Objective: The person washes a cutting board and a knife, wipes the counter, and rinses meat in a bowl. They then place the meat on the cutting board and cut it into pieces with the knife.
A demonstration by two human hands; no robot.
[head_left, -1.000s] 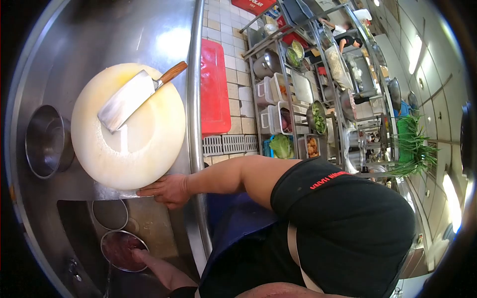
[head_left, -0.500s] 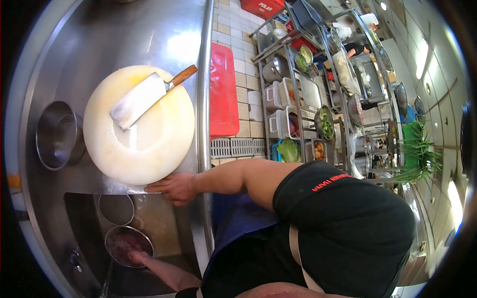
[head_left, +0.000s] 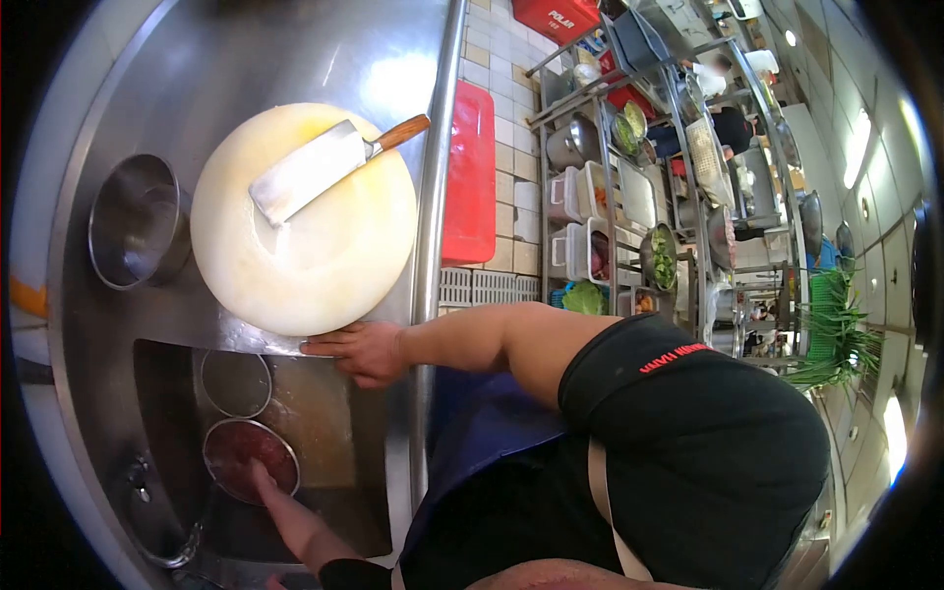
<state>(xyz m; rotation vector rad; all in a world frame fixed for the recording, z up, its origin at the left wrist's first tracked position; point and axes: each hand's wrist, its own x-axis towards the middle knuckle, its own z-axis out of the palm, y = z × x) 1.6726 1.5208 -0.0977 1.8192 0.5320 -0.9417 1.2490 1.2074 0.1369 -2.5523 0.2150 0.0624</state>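
Note:
My left hand point(head_left: 260, 474) reaches into a round metal bowl point(head_left: 220, 429) standing in the sink. Reddish contents in the bowl hide its fingers. My right hand point(head_left: 362, 352) lies with fingers stretched on the counter edge by the sink, just beside a thick round white chopping block point(head_left: 324, 285). It holds nothing. On top of the block rests a cleaver point(head_left: 310, 175) with a wide blade and a wooden handle, out of both hands. Another round metal vessel point(head_left: 236, 383) sits in the sink beside the bowl.
Deep metal bowls point(head_left: 138, 221) stand on the counter beyond the block. A faucet point(head_left: 177, 559) is at the sink's side. Behind me are a red lid or bin point(head_left: 470, 172) and metal shelves point(head_left: 615, 226) with vegetables and containers. Another person point(head_left: 730, 126) is far off.
The view has shifted, so block and counter appear farther right and higher. My left hand has moved within the bowl, its fingers now hidden by the red contents. My right hand stays at the counter edge.

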